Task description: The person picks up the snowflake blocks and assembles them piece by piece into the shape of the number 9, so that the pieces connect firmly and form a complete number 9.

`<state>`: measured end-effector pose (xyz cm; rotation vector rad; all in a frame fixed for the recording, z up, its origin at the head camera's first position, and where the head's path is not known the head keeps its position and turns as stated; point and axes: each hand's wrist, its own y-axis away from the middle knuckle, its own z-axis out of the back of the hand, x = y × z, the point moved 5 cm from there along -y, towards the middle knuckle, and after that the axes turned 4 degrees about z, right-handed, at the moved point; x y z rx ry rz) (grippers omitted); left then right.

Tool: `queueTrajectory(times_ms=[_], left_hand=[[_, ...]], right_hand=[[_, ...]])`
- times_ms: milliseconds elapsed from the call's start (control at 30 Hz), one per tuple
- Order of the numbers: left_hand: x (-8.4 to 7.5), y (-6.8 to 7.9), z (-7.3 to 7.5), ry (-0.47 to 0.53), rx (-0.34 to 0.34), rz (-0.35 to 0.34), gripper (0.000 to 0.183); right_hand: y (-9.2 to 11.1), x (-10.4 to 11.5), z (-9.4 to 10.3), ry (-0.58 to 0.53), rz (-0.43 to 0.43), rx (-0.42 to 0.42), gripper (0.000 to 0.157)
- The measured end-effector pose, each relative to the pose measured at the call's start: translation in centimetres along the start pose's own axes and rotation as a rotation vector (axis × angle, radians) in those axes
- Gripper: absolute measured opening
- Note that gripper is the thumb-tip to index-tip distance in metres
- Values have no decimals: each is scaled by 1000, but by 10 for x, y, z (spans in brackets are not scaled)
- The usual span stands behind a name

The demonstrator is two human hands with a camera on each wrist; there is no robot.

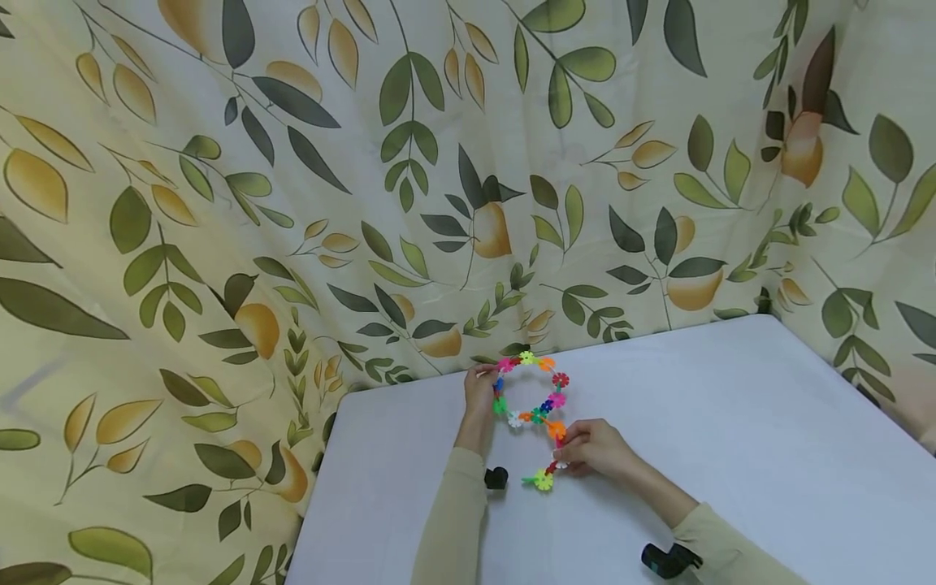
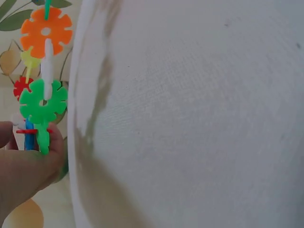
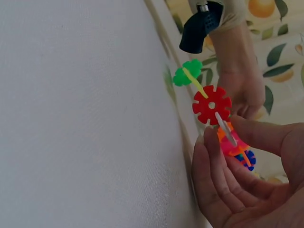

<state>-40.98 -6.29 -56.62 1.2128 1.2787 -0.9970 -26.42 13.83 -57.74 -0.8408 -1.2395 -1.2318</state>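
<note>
A string of colourful interlocking snowflake discs is linked into a ring with a short tail hanging from its lower right. My left hand grips the ring's left side. In the left wrist view, a green disc and an orange disc show above that hand. The tail is pinched by my right hand between thumb and fingers, and its yellow-green end disc sticks out to the left. Close up in the right wrist view, a red disc and a white one meet at the fingertips.
Both hands work above a table with a white cloth. A leaf-patterned curtain hangs behind it and along its sides. Black wrist cameras are strapped at both sleeves.
</note>
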Motion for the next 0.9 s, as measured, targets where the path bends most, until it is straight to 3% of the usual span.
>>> queueTrajectory(times_ms=[367, 633, 900], left_hand=[[21, -2, 7, 66, -10, 32, 31], [22, -2, 8, -29, 19, 35, 26], [6, 7, 19, -217, 14, -3, 31]], right_hand=[[-1, -3, 4, 17, -38, -112, 21], [-3, -5, 10, 87, -41, -163, 25], [1, -3, 17, 176, -31, -140, 37]])
